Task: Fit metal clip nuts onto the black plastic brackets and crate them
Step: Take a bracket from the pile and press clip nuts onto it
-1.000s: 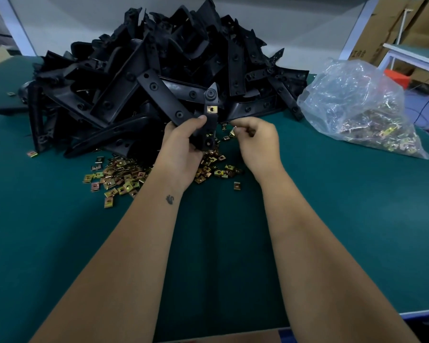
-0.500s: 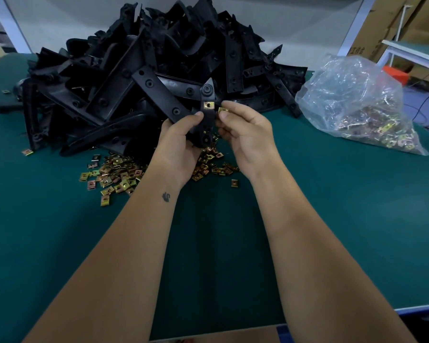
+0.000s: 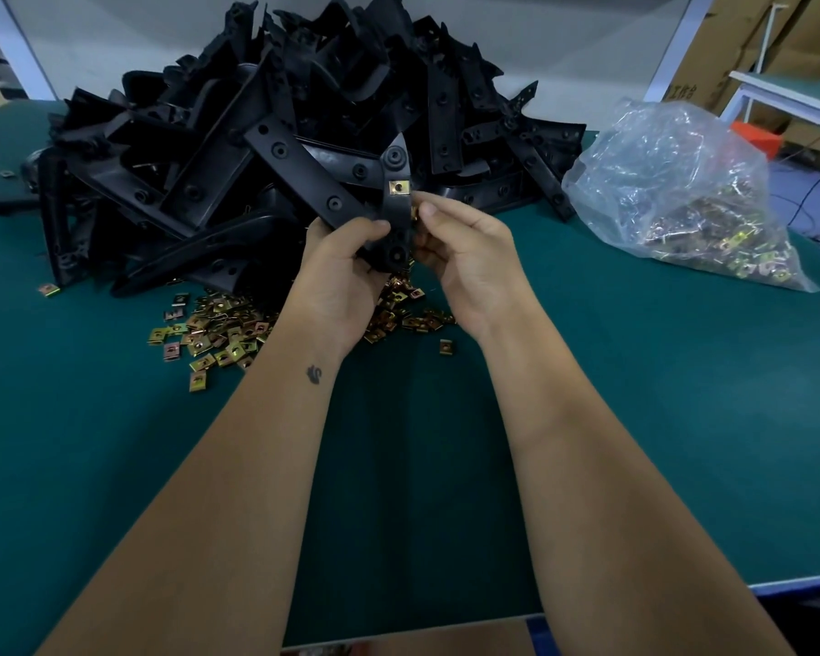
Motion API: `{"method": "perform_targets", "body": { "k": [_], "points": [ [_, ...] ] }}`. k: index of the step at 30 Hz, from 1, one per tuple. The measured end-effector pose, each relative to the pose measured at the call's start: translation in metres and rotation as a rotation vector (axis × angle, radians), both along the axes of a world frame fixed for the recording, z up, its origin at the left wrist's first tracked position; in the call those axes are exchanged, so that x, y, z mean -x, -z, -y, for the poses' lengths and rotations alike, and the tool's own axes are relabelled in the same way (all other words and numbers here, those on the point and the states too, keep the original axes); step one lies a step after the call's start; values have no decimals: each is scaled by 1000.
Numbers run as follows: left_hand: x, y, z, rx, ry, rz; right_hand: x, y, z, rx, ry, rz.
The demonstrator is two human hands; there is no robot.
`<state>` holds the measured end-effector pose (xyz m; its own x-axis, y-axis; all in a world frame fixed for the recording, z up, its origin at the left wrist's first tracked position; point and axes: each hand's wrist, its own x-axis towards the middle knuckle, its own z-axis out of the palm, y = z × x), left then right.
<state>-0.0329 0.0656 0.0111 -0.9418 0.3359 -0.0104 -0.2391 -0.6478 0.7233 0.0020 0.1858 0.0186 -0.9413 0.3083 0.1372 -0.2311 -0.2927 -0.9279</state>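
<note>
The left hand [image 3: 342, 272] grips a black bracket [image 3: 396, 205] by its lower end, thumb curled across the front face and fingers wrapped behind, so that the piece stands nearly upright above the fist, toward 12 o'clock from the palm. One brass clip nut [image 3: 398, 187] already sits on the bracket's upper half, above the thumb and clear of the grip. The right hand [image 3: 465, 258] comes in from 3 o'clock, thumb and forefinger pinching a second clip nut [image 3: 413, 211] against the bracket's right edge, just below the seated one; only a sliver of brass shows between the fingertip and the plastic, so how far it has slid on cannot be told.

Behind the hands, from 10 to 1 o'clock, rises a heap of brackets [image 3: 266, 134] piled loosely on the green table [image 3: 635, 395]. At the foot of the heap, directly beneath and at 8 o'clock from the left wrist, lies a scatter of loose clip nuts [image 3: 214, 333], with one stray nut [image 3: 447, 346] lying apart beside the right wrist. At 2 o'clock a clear plastic bag [image 3: 673, 182] holds more nuts. Cardboard boxes [image 3: 749, 35] stand off the table's far right corner
</note>
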Motion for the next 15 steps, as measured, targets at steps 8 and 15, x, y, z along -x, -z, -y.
{"method": "perform_targets", "body": {
  "k": [8, 15],
  "points": [
    [-1, -2, 3, -38, -8, -53, -2, 0, -1, 25, -82, 44],
    [0, -2, 3, -35, -6, -52, -2, 0, -4, 50, -100, 81]
  ]
}}
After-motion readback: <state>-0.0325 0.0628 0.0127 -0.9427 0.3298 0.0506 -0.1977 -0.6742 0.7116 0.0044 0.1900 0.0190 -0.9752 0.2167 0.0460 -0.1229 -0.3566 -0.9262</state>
